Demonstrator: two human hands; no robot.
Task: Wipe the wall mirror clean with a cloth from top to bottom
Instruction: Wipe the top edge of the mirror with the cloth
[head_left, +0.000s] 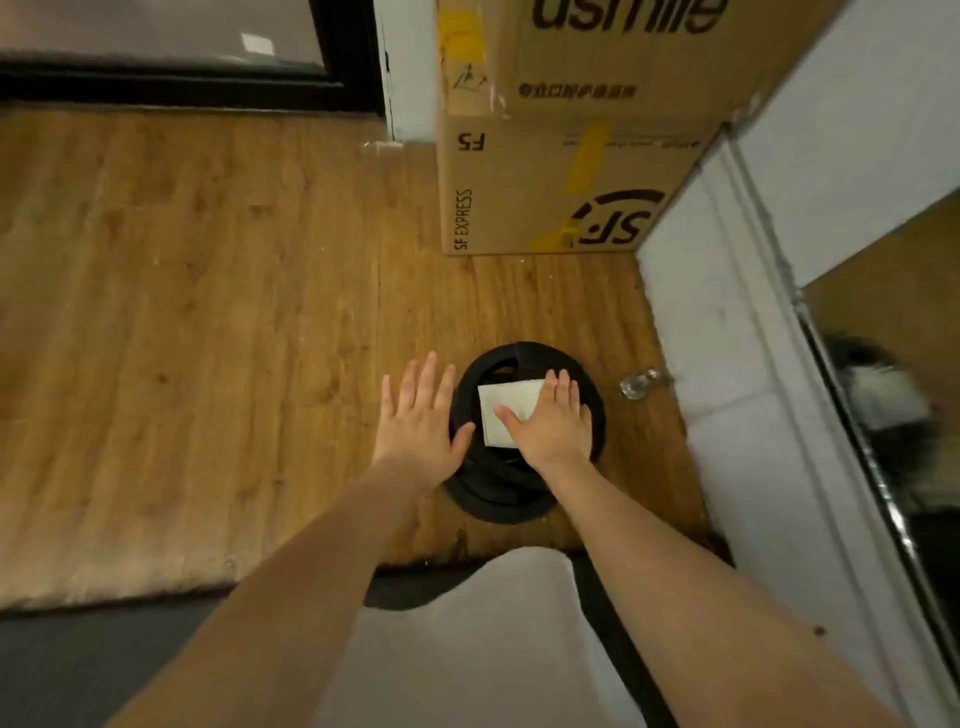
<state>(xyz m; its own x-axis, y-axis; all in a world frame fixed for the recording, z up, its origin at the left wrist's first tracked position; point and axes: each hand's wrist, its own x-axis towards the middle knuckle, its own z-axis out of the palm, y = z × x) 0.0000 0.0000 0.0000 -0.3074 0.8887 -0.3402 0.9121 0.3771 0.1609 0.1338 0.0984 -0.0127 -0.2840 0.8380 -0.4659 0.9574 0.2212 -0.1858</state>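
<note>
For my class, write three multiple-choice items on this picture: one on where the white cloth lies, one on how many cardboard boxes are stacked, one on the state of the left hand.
1. Where does the white cloth lie?
A. on the black weight plates
B. on the upper cardboard box
C. on the bare floor

2. How many cardboard boxes are stacked by the wall?
A. one
B. two
C. four

3. What is the left hand doing?
A. gripping the cloth
B. spread open, holding nothing
C. clenched in a fist

Answers: 1 A, the cloth rests flat on the top plate under the right hand. 2 B, one box sits on another. 3 B, its fingers are spread beside the plates, off the cloth.
</note>
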